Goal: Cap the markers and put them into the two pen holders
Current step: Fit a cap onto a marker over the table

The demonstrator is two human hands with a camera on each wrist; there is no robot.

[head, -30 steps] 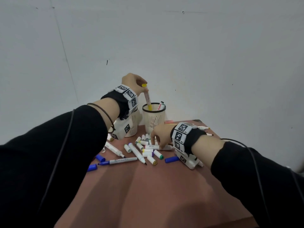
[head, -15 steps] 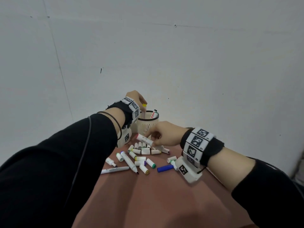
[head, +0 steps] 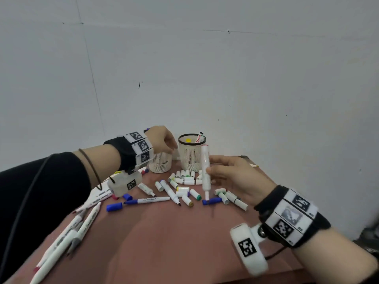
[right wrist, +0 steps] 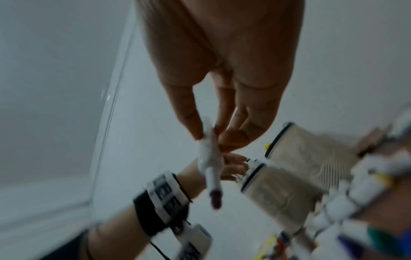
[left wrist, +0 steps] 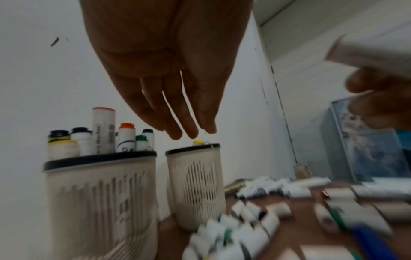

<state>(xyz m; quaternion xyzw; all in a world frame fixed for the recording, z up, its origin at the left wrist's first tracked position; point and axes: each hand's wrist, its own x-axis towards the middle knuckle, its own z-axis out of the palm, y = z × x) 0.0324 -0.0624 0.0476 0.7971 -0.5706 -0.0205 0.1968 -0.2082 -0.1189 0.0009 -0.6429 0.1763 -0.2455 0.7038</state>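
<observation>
Two pen holders [head: 160,162] stand at the far side of my surface [head: 164,242]. Left hand [head: 162,140] hovers over them, fingers straight, holding nothing. Right hand [head: 233,177] pinches an uncapped marker [head: 205,171] upright, nearer, above scattered caps [head: 185,177].

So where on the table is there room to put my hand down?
The near middle of the reddish-brown table is bare, between the long white markers at its left edge and the right hand. By the white mesh pen holders, loose caps crowd it.
</observation>
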